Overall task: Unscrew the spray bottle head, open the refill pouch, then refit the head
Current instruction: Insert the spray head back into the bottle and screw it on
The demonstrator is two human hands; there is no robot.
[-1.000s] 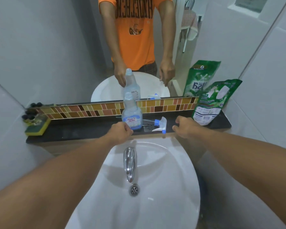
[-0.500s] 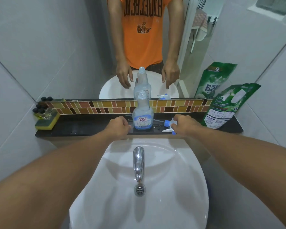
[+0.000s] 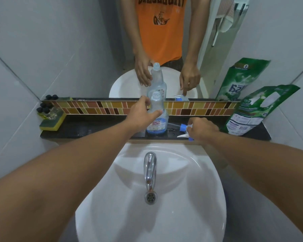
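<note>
Change: the left hand [image 3: 141, 114] had risen from the shelf edge beside the bottle's base to the bottle's shoulder; the right hand [image 3: 202, 128] stayed on the spray head
Left hand: thumb and fingers were spread around the spray bottle [image 3: 157, 117], thumb across the front above the label, fingertips at the far side near the neck (whether they pressed firmly could not be told)
Right hand: fingers were curled down over the spray head [image 3: 184, 130], holding it against the shelf; its blue collar and white trigger stuck out to the left of the knuckles
Spray bottle: it stood upright on the dark shelf [image 3: 98, 131], neck bare, a little pale liquid in the bottom; the head lay just to its right, apart from it
Refill pouch: the green refill pouch [image 3: 252, 112] leaned against the wall at the shelf's right end, well apart from both hands
Rest: a yellow-green sponge [image 3: 52, 121] sat at the shelf's left end; the mirror [image 3: 77, 49] above a tile strip [image 3: 208, 109] reflected the person's orange shirt; the white basin [image 3: 191, 198] and chrome tap [image 3: 150, 169] lay below
</note>
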